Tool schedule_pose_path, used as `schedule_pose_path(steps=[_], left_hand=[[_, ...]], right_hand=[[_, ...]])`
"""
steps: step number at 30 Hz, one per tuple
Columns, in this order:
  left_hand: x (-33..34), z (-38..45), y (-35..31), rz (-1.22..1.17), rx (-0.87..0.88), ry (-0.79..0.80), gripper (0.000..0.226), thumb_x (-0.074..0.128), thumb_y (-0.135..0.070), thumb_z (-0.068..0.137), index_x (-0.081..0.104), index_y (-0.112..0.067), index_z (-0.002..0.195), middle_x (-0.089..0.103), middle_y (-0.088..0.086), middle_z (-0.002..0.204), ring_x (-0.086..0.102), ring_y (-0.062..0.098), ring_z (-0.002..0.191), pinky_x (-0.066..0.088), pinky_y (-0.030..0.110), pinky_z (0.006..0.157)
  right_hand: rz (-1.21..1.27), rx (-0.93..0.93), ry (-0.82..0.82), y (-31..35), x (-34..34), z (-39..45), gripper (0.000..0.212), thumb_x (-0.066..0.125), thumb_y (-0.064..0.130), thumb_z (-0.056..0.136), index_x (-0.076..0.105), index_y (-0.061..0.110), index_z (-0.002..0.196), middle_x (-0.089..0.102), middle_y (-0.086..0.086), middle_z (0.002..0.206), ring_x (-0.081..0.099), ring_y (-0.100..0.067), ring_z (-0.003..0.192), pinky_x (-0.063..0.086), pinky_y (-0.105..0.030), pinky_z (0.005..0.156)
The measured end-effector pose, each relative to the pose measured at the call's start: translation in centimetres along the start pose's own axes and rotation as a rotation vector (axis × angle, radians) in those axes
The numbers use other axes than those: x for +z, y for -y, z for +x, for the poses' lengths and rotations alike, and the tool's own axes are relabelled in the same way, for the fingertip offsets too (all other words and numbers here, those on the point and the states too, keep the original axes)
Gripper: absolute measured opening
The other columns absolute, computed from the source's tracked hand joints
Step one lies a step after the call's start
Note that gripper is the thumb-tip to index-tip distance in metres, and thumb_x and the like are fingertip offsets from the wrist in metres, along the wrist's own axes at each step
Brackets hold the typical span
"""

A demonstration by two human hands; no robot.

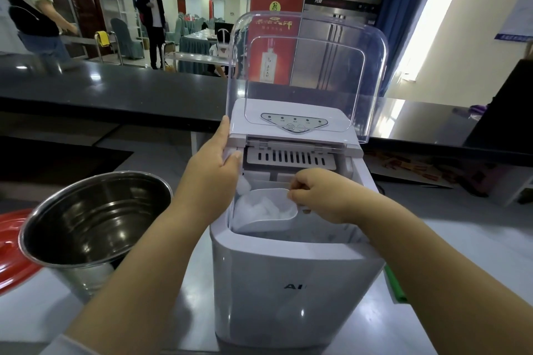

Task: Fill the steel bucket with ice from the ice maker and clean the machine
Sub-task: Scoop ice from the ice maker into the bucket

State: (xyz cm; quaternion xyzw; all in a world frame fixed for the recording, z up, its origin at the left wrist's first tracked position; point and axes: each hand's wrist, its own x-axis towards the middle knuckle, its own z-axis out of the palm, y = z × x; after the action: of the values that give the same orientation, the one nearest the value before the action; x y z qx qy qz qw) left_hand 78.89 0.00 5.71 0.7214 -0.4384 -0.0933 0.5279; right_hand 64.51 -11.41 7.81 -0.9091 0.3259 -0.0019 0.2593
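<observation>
A white ice maker (288, 282) stands in front of me with its clear lid (305, 66) raised upright. My left hand (215, 167) grips the machine's upper left edge beside the opening. Over the ice bin, my right hand (320, 196) is closed on the handle of a white plastic scoop (268, 210). The scoop holds pieces of ice and sits just above the bin. The steel bucket (95, 219) is to the left of the machine, tilted a little toward me, and its inside looks bare.
A red round lid or tray (11, 251) lies under the bucket at the far left. A green item (396, 288) pokes out at the machine's right. A dark counter (115, 89) runs across behind. Several people are in the dining hall beyond.
</observation>
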Motion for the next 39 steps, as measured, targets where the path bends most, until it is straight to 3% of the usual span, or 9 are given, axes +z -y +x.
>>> schedule_pose_path(steps=[4, 7, 12, 14, 18, 22, 27, 34, 39], left_hand=[[0.0, 0.0, -0.1, -0.001, -0.004, -0.009, 0.055, 0.036, -0.019, 0.102, 0.014, -0.033, 0.150, 0.038, -0.006, 0.148, 0.043, -0.014, 0.074, 0.031, -0.009, 0.057], [0.0, -0.1, -0.2, -0.008, -0.007, -0.016, 0.055, 0.036, -0.019, 0.101, 0.015, -0.033, 0.150, 0.041, -0.006, 0.145, 0.043, -0.013, 0.074, 0.030, -0.009, 0.057], [0.1, 0.1, 0.2, -0.045, -0.012, -0.028, 0.054, 0.037, -0.018, 0.102, 0.017, -0.035, 0.149, 0.037, -0.008, 0.149, 0.046, -0.024, 0.069, 0.032, -0.008, 0.058], [0.1, 0.1, 0.3, -0.090, -0.017, -0.035, 0.053, 0.037, -0.016, 0.101, 0.020, -0.034, 0.148, 0.038, -0.009, 0.148, 0.047, -0.024, 0.079, 0.032, -0.009, 0.060], [0.0, 0.2, 0.5, -0.137, -0.011, -0.053, 0.051, 0.037, -0.014, 0.101, 0.025, -0.033, 0.147, 0.042, -0.012, 0.142, 0.039, -0.004, 0.113, 0.031, -0.011, 0.064], [0.0, 0.3, 0.7, -0.161, 0.000, -0.050, 0.050, 0.038, -0.013, 0.101, 0.028, -0.032, 0.146, 0.043, -0.020, 0.129, 0.038, -0.001, 0.118, 0.031, -0.010, 0.071], [-0.1, 0.3, 0.7, -0.109, 0.015, -0.069, 0.049, 0.039, -0.014, 0.101, 0.029, -0.029, 0.147, 0.044, -0.011, 0.142, 0.040, 0.007, 0.129, 0.031, 0.017, 0.100], [-0.6, 0.1, -0.1, 0.074, 0.048, -0.125, 0.044, 0.041, -0.014, 0.099, 0.042, -0.025, 0.141, 0.057, -0.004, 0.124, 0.049, 0.010, 0.105, 0.037, 0.023, 0.087], [-0.6, -0.6, -0.2, 0.102, 0.031, -0.139, 0.040, 0.041, -0.015, 0.100, 0.046, -0.023, 0.139, 0.056, 0.001, 0.129, 0.046, 0.009, 0.106, 0.038, 0.023, 0.089]], right_hand=[[0.004, -0.005, 0.062, -0.2, -0.1, -0.3, 0.015, 0.049, 0.020, 0.096, 0.054, 0.023, 0.082, 0.060, 0.003, 0.080, 0.057, -0.013, 0.074, 0.047, -0.028, 0.073], [0.009, -0.008, 0.096, -0.2, 0.0, -0.4, 0.011, 0.048, 0.021, 0.097, 0.053, 0.022, 0.087, 0.059, 0.003, 0.082, 0.055, -0.010, 0.072, 0.046, -0.027, 0.073], [0.045, -0.005, 0.075, -0.4, -0.2, -0.5, 0.012, 0.046, 0.022, 0.098, 0.053, 0.024, 0.088, 0.058, 0.004, 0.083, 0.053, -0.009, 0.071, 0.045, -0.026, 0.072], [0.058, 0.004, 0.046, -0.6, -0.3, -0.6, 0.012, 0.045, 0.022, 0.098, 0.052, 0.023, 0.089, 0.057, 0.005, 0.081, 0.051, -0.009, 0.070, 0.043, -0.026, 0.069], [0.109, 0.018, 0.011, -0.4, -0.4, -0.7, 0.013, 0.043, 0.020, 0.099, 0.052, 0.018, 0.091, 0.055, 0.004, 0.074, 0.048, -0.011, 0.067, 0.040, -0.027, 0.066], [0.129, 0.049, -0.024, -0.3, -0.6, -0.9, 0.015, 0.039, 0.019, 0.099, 0.052, 0.013, 0.094, 0.053, 0.001, 0.072, 0.043, -0.013, 0.063, 0.037, -0.026, 0.058], [0.178, 0.066, -0.149, -0.5, -0.8, -0.8, 0.019, 0.036, 0.019, 0.100, 0.052, 0.012, 0.094, 0.052, -0.001, 0.072, 0.043, -0.016, 0.062, 0.036, -0.026, 0.056], [0.295, 0.065, -0.326, -1.4, -0.5, -0.8, 0.020, 0.036, 0.023, 0.098, 0.050, 0.014, 0.086, 0.052, -0.003, 0.072, 0.043, -0.021, 0.064, 0.037, -0.029, 0.057], [0.269, 0.053, -0.348, -1.2, -0.4, -1.4, 0.022, 0.035, 0.024, 0.099, 0.051, 0.011, 0.093, 0.054, -0.005, 0.077, 0.043, -0.020, 0.065, 0.035, -0.030, 0.055]])
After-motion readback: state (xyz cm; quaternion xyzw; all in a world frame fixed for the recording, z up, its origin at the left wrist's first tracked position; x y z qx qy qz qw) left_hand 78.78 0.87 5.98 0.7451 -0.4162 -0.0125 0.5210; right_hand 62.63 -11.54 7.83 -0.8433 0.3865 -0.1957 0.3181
